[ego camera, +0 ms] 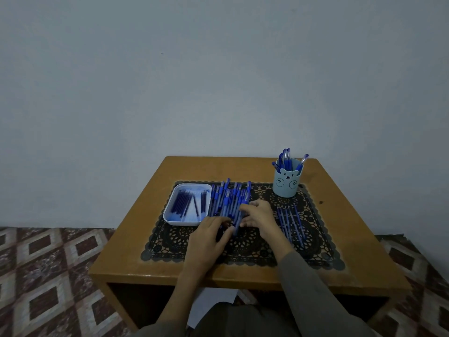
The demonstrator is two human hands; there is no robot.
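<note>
Left hand (211,237) and right hand (259,216) pinch one pen (239,218) over the pile (226,198); open mat (243,251) toward table (218,279) edge

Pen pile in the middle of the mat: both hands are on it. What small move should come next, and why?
Probably lift that one pen clear of the pile. The right hand grips the pen at the pile's near edge and the left hand touches its near end. Other pens crowd against it, so working on it there could scatter them.

One head-worn camera looks forward and down — close over the table (155,186), wall (218,69) beyond.
</note>
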